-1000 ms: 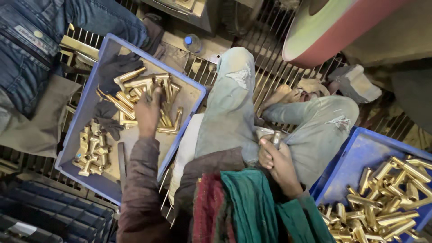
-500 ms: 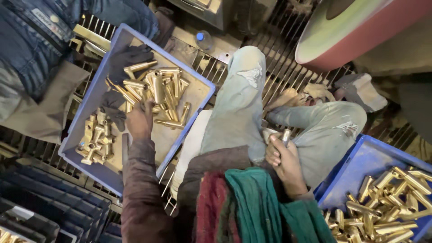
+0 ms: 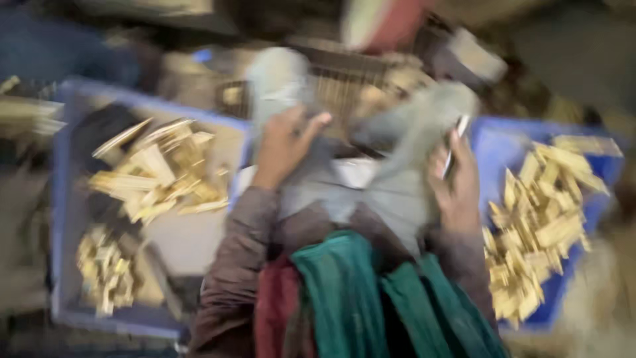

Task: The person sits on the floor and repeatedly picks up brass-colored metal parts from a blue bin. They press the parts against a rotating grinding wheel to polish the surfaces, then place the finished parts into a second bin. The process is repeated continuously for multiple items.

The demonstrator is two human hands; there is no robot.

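Metal piece (image 3: 456, 142), slim and pale, sits pinched in the right hand (image 3: 457, 189) beside the right tray's (image 3: 493, 142) near-left corner. Left hand (image 3: 285, 142) rests open and empty on the knee (image 3: 278, 76), beside the left tray (image 3: 66, 199). Keeping that pinch firm seems wise.

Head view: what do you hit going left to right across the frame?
Left blue tray of brass parts → left hand → right hand with a small metal piece → right blue tray of brass parts.
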